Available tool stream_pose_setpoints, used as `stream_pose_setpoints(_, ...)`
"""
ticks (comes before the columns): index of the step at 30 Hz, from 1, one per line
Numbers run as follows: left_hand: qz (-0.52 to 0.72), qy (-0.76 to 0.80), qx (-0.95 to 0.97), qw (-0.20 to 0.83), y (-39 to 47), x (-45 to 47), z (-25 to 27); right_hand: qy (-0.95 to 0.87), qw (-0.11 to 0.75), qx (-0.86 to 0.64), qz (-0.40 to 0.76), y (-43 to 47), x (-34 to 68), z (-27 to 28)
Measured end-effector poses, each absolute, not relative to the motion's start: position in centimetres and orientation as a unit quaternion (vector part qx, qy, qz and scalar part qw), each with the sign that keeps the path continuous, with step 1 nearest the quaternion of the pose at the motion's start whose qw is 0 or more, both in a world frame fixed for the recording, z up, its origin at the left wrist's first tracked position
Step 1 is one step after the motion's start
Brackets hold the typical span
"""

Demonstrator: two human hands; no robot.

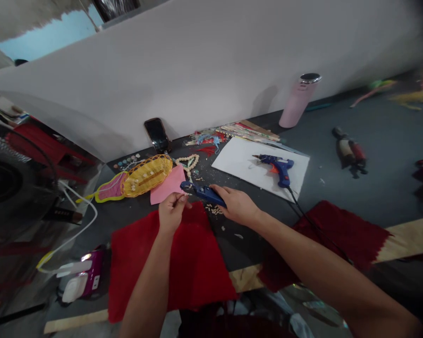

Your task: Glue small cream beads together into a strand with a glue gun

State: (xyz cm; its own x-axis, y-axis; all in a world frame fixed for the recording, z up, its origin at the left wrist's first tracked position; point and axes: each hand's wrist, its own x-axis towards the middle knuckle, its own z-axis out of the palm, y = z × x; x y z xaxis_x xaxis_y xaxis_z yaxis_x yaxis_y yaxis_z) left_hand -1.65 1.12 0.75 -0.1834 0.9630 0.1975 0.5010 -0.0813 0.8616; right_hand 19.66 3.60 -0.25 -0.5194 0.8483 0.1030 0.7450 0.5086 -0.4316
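Hands: right hand [240, 205] wrapped around a blue handheld tool [210, 194]; left hand [171, 211] pinched closed near its tip, whatever it may hold too small to tell.
Tool: above the desk [245, 249], near the red cloth's [193, 263] far edge.
Pale bits [214, 209]: scattered beneath the tool.
Basket [148, 176]: yellow, left, beside a pink sheet [165, 188].
Glue gun [284, 169]: blue, right, on white sheet [232, 157].
Bottle [298, 104]: pink, upright, farther back.

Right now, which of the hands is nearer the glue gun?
The right hand, left of the glue gun and closer to the body; the left hand is farther left, beside the pink sheet.
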Motion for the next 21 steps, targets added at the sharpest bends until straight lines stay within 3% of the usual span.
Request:
stream_pose_setpoints(15, 0.457, 0.604, 0.592, 0.273, 1.28, -1.97, 0.35, -0.840, 0.096, -0.510, 0.157, 3.14, 19.12, 0.24)
stream_pose_setpoints(21, 0.437, 0.612, 0.587, 0.300, 1.18, -1.99, 0.57, -0.852, 0.140, -0.481, 0.152, 3.50, 19.29, -0.69)
